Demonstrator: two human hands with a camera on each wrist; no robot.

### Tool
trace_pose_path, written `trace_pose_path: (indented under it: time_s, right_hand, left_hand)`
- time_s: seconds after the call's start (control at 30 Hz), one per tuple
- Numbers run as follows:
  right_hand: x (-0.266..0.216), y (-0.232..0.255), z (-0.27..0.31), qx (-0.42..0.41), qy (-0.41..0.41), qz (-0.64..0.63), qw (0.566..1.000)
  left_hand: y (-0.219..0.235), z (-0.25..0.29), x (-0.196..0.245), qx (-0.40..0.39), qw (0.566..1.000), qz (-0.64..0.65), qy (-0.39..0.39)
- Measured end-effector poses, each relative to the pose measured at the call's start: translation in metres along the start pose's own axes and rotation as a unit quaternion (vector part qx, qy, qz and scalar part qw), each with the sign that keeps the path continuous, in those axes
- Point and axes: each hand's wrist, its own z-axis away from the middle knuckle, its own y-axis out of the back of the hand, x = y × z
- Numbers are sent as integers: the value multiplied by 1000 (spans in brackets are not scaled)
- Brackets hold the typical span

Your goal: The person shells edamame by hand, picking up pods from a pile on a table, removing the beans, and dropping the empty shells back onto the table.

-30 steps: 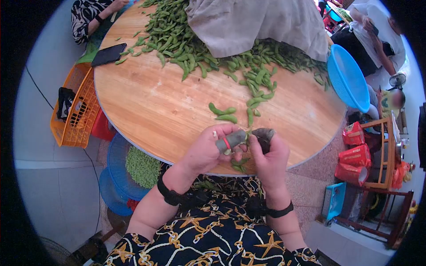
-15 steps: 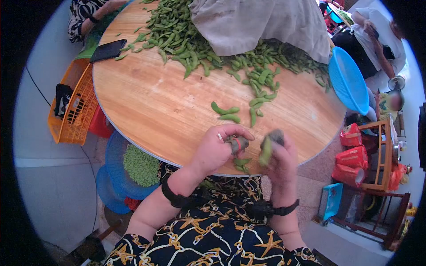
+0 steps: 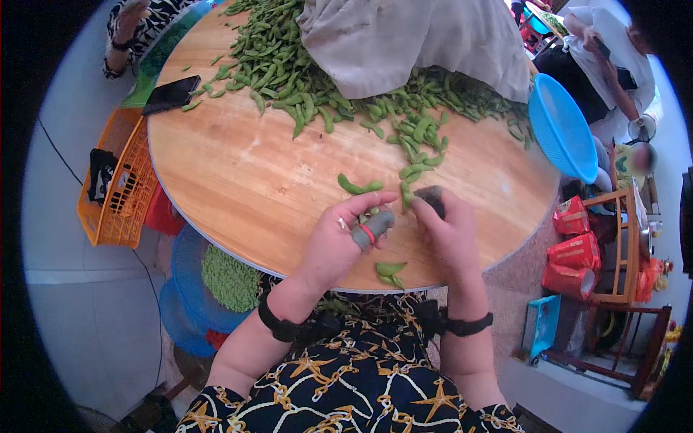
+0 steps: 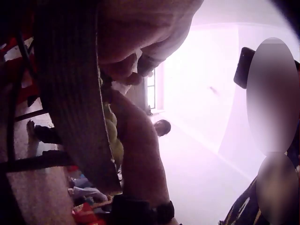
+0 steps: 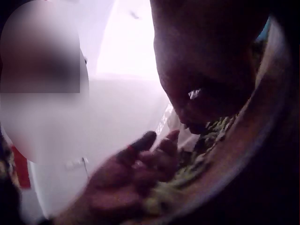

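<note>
My left hand [image 3: 328,245] is near the table's front edge, its fingers curled around small green soybeans [image 3: 372,211]. A grey-green sleeve with a red band covers its thumb; a ring shows on a finger. To the right, my right hand [image 3: 453,234], with a dark grey thumb cover [image 3: 432,199], pinches a green soybean pod [image 3: 406,193] at its fingertips. Another pod [image 3: 354,185] lies just beyond the left hand. Several pods [image 3: 390,271] lie between the wrists at the edge. In the right wrist view, the left hand [image 5: 136,176] appears palm-side, dim and blurred.
A large heap of pods [image 3: 274,65] covers the table's far side, partly under a grey cloth [image 3: 419,43]. A phone [image 3: 171,95] lies left, a blue basket [image 3: 563,130] leans right. Below left are shelled beans [image 3: 229,278] in a blue basket and an orange crate [image 3: 119,180].
My right hand moved a pod away from the left hand, let it go and came forward to another pod. The left hand turned slightly, showing its thumb cover again.
</note>
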Motion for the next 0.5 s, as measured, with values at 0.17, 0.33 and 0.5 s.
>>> trace_pose_path:
  time_s: [0.17, 0.33, 0.5]
  right_hand:
    - [-8, -5, 23, -191, -180, -500, 825]
    - [-15, -3, 32, -225, -180, -471, 834]
    - [-23, 0, 38, -256, -141, -388, 874]
  left_hand:
    - [8, 1, -1, -63, 998, -2, 14]
    - [8, 2, -7, -54, 994, -21, -91]
    - [10, 3, -5, 26, 993, -67, -89]
